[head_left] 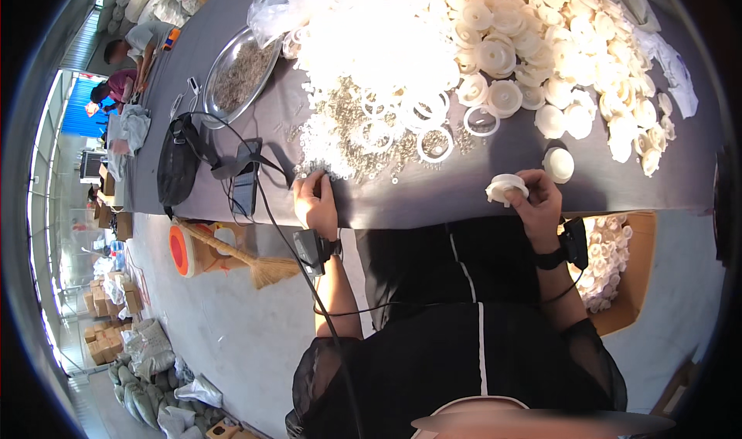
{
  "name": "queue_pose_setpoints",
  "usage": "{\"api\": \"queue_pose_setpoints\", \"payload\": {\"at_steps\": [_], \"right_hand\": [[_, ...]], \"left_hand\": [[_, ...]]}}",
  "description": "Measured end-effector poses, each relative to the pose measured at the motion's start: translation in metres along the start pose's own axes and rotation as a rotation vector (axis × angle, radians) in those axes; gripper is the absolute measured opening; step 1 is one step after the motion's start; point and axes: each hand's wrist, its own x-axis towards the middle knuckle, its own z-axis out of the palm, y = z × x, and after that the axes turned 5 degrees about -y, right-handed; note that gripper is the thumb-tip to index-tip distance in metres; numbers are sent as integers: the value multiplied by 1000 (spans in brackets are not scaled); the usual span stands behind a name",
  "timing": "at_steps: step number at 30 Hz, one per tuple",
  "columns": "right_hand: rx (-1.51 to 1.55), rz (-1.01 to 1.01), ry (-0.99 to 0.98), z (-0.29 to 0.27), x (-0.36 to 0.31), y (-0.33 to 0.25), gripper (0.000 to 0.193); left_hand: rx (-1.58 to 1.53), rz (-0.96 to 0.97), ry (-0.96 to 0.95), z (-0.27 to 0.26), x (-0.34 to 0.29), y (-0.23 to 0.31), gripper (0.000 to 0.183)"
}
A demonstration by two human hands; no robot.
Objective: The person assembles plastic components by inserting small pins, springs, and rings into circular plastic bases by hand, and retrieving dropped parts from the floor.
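In my right hand (pixel 541 203) is a round white plastic part (pixel 506 187), flanged like a cap, pinched by its edge between thumb and fingers above the table's near edge. A similar white cap (pixel 558 165) lies on the cloth just beyond that hand. My left hand (pixel 315 203) rests at the near edge of a heap of small clear and metallic pieces (pixel 348 149), its fingers bent together and their tips among the pieces. Whatever those tips hold is too small to make out. Several white rings (pixel 435 144) lie on the heap, partly washed out by glare.
A large pile of white round parts (pixel 541 45) covers the far right. On the left are a metal tray (pixel 220 118) of small pieces, a black bag (pixel 176 168), a phone (pixel 243 192) and a cable. Below stand a broom (pixel 270 270) and a box (pixel 638 273) of white parts.
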Motion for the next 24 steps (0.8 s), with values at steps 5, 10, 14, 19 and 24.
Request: {"api": "queue_pose_setpoints", "payload": {"at_steps": [5, 10, 14, 19, 24], "right_hand": [[-31, -68, 6, 4, -5, -1, 21], [-91, -144, -35, 12, -5, -6, 21], [-121, -137, -56, 13, -6, -4, 20], [-190, -185, -78, 17, -7, -9, 20], [-407, -532, -287, 32, 3, -27, 22]], "left_hand": [[4, 47, -8, 0, 4, -3, 7], [248, 160, 10, -2, 2, -4, 6], [212, 202, 40, -2, 1, -4, 6], [20, 148, 52, -2, -5, 1, 10], [-898, 54, -355, -7, -35, 77, 14]]}}
